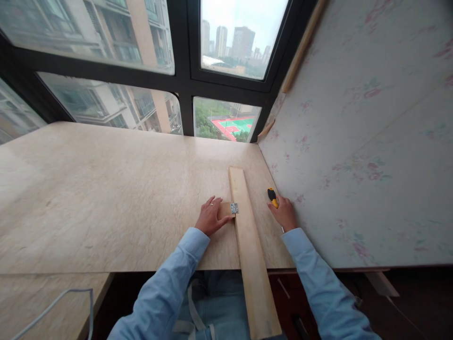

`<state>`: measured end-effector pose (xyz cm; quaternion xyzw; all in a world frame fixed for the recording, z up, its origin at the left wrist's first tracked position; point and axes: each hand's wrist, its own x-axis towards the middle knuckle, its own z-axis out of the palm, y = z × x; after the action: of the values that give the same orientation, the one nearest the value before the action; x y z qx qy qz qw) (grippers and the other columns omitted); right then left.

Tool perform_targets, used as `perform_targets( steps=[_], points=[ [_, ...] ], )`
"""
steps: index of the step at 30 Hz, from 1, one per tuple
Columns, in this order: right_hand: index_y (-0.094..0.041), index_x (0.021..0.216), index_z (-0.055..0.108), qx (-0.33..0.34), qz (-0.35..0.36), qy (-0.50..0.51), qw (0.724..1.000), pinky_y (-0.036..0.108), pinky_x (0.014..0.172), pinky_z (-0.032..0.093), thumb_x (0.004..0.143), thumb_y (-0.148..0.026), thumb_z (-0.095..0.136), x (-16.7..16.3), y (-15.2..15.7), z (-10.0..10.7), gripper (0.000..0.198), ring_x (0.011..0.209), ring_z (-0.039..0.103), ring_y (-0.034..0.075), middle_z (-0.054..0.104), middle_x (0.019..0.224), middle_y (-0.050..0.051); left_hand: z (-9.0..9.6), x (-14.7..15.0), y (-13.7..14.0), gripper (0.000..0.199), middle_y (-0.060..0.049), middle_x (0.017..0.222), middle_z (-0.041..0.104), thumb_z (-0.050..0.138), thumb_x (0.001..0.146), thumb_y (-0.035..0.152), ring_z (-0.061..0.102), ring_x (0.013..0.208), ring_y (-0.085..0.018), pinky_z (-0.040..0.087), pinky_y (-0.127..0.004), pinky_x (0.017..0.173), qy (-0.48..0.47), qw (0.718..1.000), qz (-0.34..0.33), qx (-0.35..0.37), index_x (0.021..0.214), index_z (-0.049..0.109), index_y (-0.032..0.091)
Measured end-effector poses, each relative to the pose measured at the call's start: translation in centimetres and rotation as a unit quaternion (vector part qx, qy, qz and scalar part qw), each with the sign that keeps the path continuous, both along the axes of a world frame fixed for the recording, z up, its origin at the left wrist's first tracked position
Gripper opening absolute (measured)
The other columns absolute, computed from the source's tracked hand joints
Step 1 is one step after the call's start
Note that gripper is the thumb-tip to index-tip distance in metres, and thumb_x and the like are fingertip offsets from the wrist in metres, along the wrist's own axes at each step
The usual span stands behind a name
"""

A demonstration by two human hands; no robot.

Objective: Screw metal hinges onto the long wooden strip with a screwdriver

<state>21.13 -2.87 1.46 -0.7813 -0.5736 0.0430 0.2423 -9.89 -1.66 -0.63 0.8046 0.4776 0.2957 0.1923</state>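
A long wooden board [247, 236] lies over the stone-look sill, its near end reaching past the front edge. A small metal hinge [234, 208] joins its left side to a small wooden block [225, 208]. My left hand [211, 216] is around the block, fingers along its far side and thumb at its near side by the hinge. Close to the wall, my right hand [285, 212] is closed on a screwdriver with a black and yellow handle [272, 194]. The screwdriver's shaft is hidden.
A papered wall [354, 165] rises close beside my right arm. Dark-framed windows [186, 85] stand behind the sill [106, 203]. At the lower left, a grey cable [60, 298] crosses a lower surface. My lap is under the board's near end.
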Motion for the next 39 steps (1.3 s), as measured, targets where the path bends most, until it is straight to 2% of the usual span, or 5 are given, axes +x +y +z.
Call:
perform_targets(
  steps=[7, 12, 19, 25, 39],
  points=[
    [-0.017, 0.080, 0.067, -0.017, -0.024, 0.182, 0.983, 0.037, 0.079, 0.045, 0.070, -0.036, 0.066, 1.0, 0.9, 0.3, 0.021, 0.081, 0.062, 0.026, 0.066, 0.074, 0.007, -0.1, 0.7, 2.0, 0.082, -0.018, 0.132, 0.056, 0.074, 0.067, 0.060, 0.045, 0.129, -0.036, 0.030, -0.050, 0.107, 0.027, 0.996, -0.082, -0.021, 0.133, 0.049, 0.018],
    [-0.015, 0.083, 0.064, 0.009, 0.010, 0.314, 0.949, 0.030, 0.063, 0.049, 0.076, -0.058, 0.057, -0.3, 0.3, 1.1, 0.044, 0.068, 0.062, 0.019, 0.066, 0.072, 0.005, -0.2, 0.2, 2.0, 0.079, -0.016, 0.125, 0.060, 0.073, 0.068, 0.060, 0.053, 0.118, -0.033, 0.035, -0.047, 0.102, -0.002, 0.996, -0.086, 0.002, 0.131, 0.051, 0.018],
    [-0.019, 0.097, 0.062, 0.159, 0.068, 0.578, 0.797, 0.031, 0.070, 0.056, 0.069, -0.038, 0.081, -6.6, -1.3, 5.8, 0.039, 0.075, 0.069, 0.017, 0.069, 0.086, 0.001, -0.4, 0.1, 2.0, 0.079, -0.015, 0.123, 0.059, 0.075, 0.067, 0.058, 0.054, 0.116, -0.032, 0.043, -0.048, 0.098, -0.055, 0.994, -0.096, 0.019, 0.132, 0.049, 0.020],
    [-0.023, 0.106, 0.059, 0.265, 0.143, 0.534, 0.790, 0.040, 0.087, 0.056, 0.079, -0.031, 0.074, -11.1, -1.7, 7.3, 0.032, 0.094, 0.071, 0.022, 0.071, 0.101, 0.003, -0.1, 0.1, 1.9, 0.080, -0.015, 0.121, 0.060, 0.075, 0.067, 0.059, 0.053, 0.116, -0.033, 0.042, -0.049, 0.099, -0.077, 0.992, -0.098, 0.035, 0.131, 0.049, 0.019],
    [-0.020, 0.111, 0.055, 0.262, 0.143, 0.493, 0.817, 0.044, 0.089, 0.056, 0.081, -0.033, 0.071, -13.3, -1.3, 5.0, 0.036, 0.098, 0.071, 0.025, 0.074, 0.102, 0.008, 0.2, 0.2, 1.5, 0.081, -0.012, 0.121, 0.060, 0.073, 0.068, 0.062, 0.059, 0.108, -0.030, 0.048, -0.045, 0.093, -0.066, 0.995, -0.077, 0.005, 0.133, 0.048, 0.021]
  ],
)
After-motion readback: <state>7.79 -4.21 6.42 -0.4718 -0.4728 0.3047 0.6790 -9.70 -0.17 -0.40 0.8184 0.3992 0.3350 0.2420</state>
